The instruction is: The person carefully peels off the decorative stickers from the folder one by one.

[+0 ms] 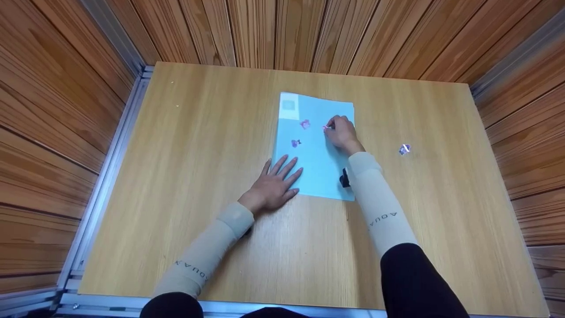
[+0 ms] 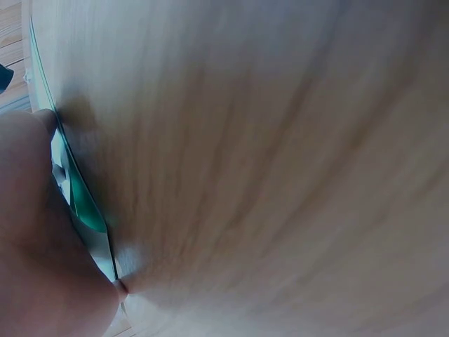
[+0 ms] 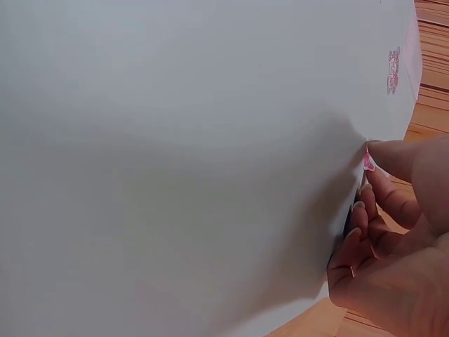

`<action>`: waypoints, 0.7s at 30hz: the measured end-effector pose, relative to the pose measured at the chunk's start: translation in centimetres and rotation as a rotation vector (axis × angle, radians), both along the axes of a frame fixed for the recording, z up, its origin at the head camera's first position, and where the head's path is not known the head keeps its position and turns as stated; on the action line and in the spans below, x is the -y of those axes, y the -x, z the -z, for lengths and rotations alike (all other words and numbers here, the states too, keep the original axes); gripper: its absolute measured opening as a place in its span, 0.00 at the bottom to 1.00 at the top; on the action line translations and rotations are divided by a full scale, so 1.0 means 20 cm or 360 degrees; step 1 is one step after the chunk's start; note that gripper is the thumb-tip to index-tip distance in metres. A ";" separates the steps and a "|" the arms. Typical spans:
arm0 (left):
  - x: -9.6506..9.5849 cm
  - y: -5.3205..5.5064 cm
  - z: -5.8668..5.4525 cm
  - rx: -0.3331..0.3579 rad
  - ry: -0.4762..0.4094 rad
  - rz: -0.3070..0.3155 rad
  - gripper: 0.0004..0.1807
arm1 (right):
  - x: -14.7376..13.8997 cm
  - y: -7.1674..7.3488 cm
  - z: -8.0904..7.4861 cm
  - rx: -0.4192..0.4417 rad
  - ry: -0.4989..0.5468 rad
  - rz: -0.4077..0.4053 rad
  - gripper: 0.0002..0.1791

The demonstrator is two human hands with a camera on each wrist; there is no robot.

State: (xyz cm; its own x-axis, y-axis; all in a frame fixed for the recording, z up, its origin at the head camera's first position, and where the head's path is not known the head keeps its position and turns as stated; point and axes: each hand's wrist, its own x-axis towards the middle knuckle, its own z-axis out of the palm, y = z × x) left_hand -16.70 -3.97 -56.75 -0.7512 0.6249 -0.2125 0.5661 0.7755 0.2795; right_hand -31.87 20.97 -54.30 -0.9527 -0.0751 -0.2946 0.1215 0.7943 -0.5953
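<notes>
A light blue booklet (image 1: 315, 168) lies on the table, with a pale square (image 1: 289, 105) in its top left corner. On its cover are a pink sticker (image 1: 305, 124) and a purple sticker (image 1: 295, 143). My left hand (image 1: 273, 187) rests with spread fingers across the booklet's lower left edge. At the upper right part of the cover, my right hand (image 1: 342, 132) pinches a small pink sticker (image 3: 369, 161) between thumb and index finger. In the right wrist view those fingertips are right at the cover's surface, and the other fingers curl below them.
A small shiny piece (image 1: 404, 149) lies on the wooden table (image 1: 198, 145) to the right of the booklet. Beside the right sleeve sits a small black object (image 1: 344, 178). Wood-plank walls (image 1: 295, 35) border the table at the back and both sides.
</notes>
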 end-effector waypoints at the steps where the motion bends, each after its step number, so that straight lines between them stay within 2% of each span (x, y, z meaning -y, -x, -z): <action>1: 0.00 0.00 0.00 -0.0003 0.0004 0.0001 0.35 | 0.00 0.00 0.00 0.0001 0.0005 0.0011 0.14; 9: 0.00 0.00 0.00 -0.0008 0.0004 -0.0003 0.35 | -0.01 0.01 0.00 -0.0017 0.0064 0.0035 0.12; 21: -0.01 0.00 0.01 -0.0025 0.0000 -0.0002 0.36 | 0.00 0.00 -0.01 -0.0092 0.0062 0.0022 0.09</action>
State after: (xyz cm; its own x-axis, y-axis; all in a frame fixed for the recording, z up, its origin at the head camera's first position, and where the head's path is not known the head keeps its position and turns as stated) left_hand -16.70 -3.84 -56.86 -0.7552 0.6239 -0.2010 0.5693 0.7763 0.2705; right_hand -31.92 21.00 -54.12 -0.9690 -0.0722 -0.2363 0.0969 0.7687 -0.6322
